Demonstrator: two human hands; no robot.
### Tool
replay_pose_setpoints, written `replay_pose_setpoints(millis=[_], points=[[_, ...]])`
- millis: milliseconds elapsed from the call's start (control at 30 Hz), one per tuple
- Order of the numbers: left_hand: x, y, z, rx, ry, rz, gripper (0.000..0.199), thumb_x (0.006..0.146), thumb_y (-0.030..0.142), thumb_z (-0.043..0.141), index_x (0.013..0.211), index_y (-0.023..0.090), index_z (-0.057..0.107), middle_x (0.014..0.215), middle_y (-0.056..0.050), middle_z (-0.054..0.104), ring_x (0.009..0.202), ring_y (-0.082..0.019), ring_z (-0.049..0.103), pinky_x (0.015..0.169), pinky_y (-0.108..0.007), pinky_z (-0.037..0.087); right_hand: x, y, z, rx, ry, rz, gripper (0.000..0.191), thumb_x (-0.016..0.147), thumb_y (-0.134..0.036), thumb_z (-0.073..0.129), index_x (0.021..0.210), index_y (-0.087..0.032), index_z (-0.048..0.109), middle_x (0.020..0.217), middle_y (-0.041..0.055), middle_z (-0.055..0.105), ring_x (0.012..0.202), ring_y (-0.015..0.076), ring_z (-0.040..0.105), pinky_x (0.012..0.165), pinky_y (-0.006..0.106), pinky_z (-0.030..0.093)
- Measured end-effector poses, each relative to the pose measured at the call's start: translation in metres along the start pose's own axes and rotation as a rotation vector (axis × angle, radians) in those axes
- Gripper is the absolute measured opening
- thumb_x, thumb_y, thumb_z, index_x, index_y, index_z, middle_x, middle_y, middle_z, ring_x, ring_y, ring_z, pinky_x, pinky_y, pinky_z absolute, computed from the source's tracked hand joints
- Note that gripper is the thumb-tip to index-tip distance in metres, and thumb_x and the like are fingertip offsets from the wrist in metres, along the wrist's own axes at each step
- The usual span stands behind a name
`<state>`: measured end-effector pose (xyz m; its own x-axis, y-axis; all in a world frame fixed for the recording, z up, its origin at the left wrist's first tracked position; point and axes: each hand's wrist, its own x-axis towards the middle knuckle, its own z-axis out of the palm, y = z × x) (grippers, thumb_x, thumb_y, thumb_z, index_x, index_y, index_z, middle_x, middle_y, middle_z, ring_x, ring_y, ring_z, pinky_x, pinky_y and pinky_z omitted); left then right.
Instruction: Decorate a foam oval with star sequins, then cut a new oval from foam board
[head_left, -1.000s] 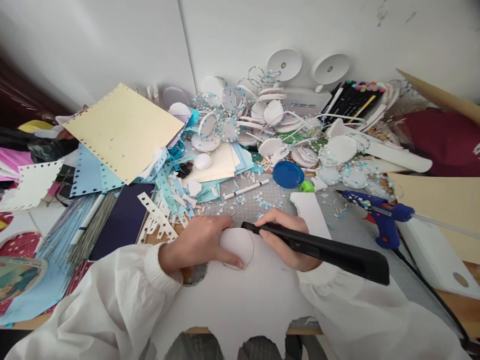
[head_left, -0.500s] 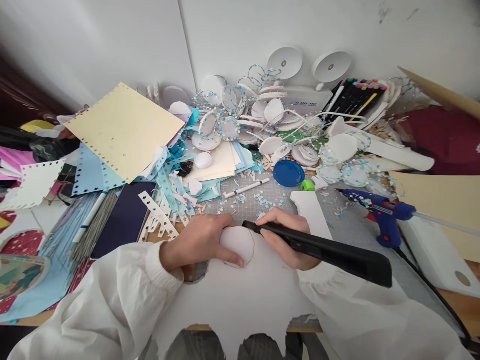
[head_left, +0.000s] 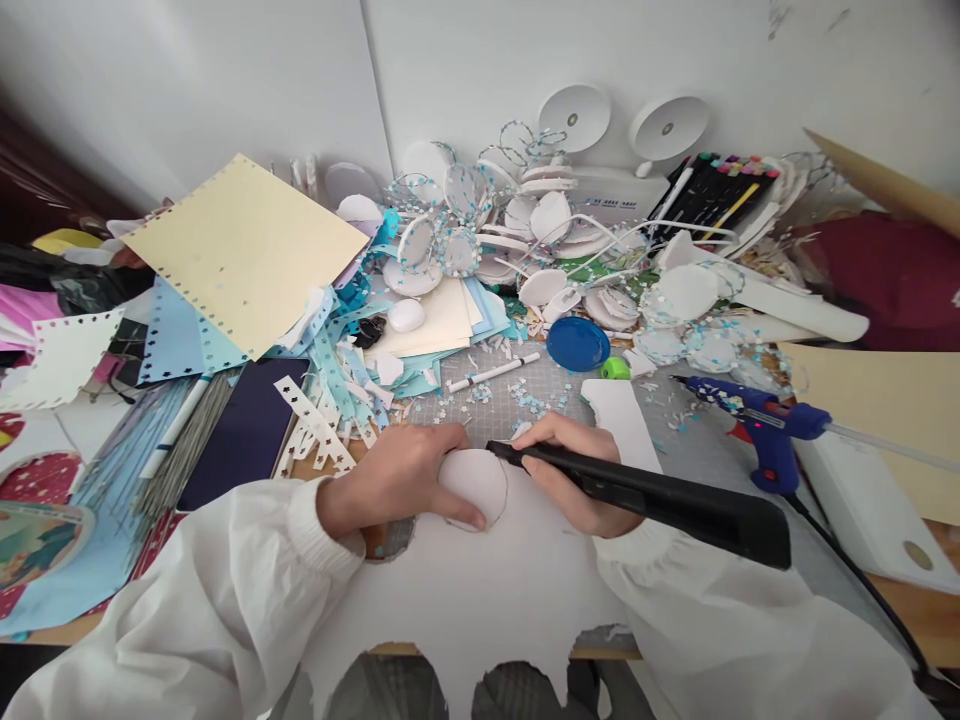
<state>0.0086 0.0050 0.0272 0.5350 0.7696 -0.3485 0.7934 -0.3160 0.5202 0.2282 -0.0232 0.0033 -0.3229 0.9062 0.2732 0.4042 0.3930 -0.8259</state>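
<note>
A white foam board [head_left: 480, 590] with scalloped cut-outs along its near edge lies before me, overhanging the table's front. A thin line outlines a round section [head_left: 474, 482] at its far edge. My left hand [head_left: 409, 475] grips the board there, thumb pressed on the round section and fingers curled over the far side. In my right hand [head_left: 574, 470] is a long black cutter [head_left: 660, 500], its narrow tip at the far edge of the board, beside the outline. The blade itself cannot be made out. My right fingers are closed around the front of its handle.
A blue glue gun [head_left: 772, 425] lies to the right with its cable. Behind my hands are a white pen [head_left: 495, 372], a blue lid [head_left: 577, 345] and a green tape roll [head_left: 616, 368]. White discs, paper sheets [head_left: 247, 250] and punched strips crowd the back and left.
The view has shifted very slightly. The cutter's rear end has moved a little to the right and up; both hands keep their grip in nearly the same place.
</note>
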Motion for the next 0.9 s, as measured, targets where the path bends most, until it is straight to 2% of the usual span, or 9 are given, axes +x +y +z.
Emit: replay_pose_setpoints(millis=[200,367,667,800,900], points=[[0.0,0.0,0.001,0.018,0.006,-0.003,0.057,0.056,0.069,0.067,0.09,0.024,0.058,0.076,0.003,0.063,0.071,-0.02,0.061,0.056,-0.025,0.03,-0.002,0.002,0.002,-0.036,0.011,-0.041,0.01,0.083,-0.021,0.055,0.091,-0.024,0.06,0.077,0.0021,0.067,0.064,0.0153,0.061,0.056,0.026,0.043],[0.0,0.0,0.001,0.018,0.005,-0.01,0.058,0.055,0.069,0.067,0.087,0.023,0.057,0.072,0.003,0.062,0.067,-0.019,0.059,0.054,-0.025,0.028,-0.002,-0.002,-0.001,-0.028,0.026,-0.081,0.007,0.081,-0.017,0.054,0.084,-0.021,0.059,0.064,-0.0014,0.061,0.051,0.0109,0.053,0.049,0.023,0.038],[0.001,-0.001,0.002,0.013,0.01,-0.01,0.057,0.055,0.069,0.069,0.086,0.023,0.055,0.071,0.003,0.061,0.068,-0.02,0.059,0.053,-0.025,0.028,-0.006,-0.003,0.003,-0.025,0.016,-0.002,0.008,0.082,-0.018,0.056,0.088,-0.021,0.06,0.07,0.0003,0.066,0.058,0.0119,0.058,0.052,0.023,0.041],[0.001,-0.002,0.003,0.021,0.017,-0.007,0.058,0.054,0.07,0.068,0.085,0.023,0.055,0.069,0.003,0.06,0.065,-0.019,0.059,0.053,-0.025,0.028,-0.007,-0.007,0.0,-0.005,0.05,0.009,0.006,0.082,-0.017,0.055,0.083,-0.021,0.06,0.061,-0.0025,0.061,0.05,0.0095,0.052,0.048,0.022,0.038],[0.0,-0.002,0.003,0.004,0.024,0.0,0.058,0.054,0.069,0.068,0.087,0.023,0.056,0.073,0.003,0.062,0.068,-0.019,0.059,0.054,-0.025,0.029,-0.007,-0.008,0.0,-0.019,0.093,0.029,0.006,0.083,-0.017,0.055,0.084,-0.021,0.061,0.065,-0.0013,0.065,0.054,0.0107,0.057,0.05,0.022,0.04]])
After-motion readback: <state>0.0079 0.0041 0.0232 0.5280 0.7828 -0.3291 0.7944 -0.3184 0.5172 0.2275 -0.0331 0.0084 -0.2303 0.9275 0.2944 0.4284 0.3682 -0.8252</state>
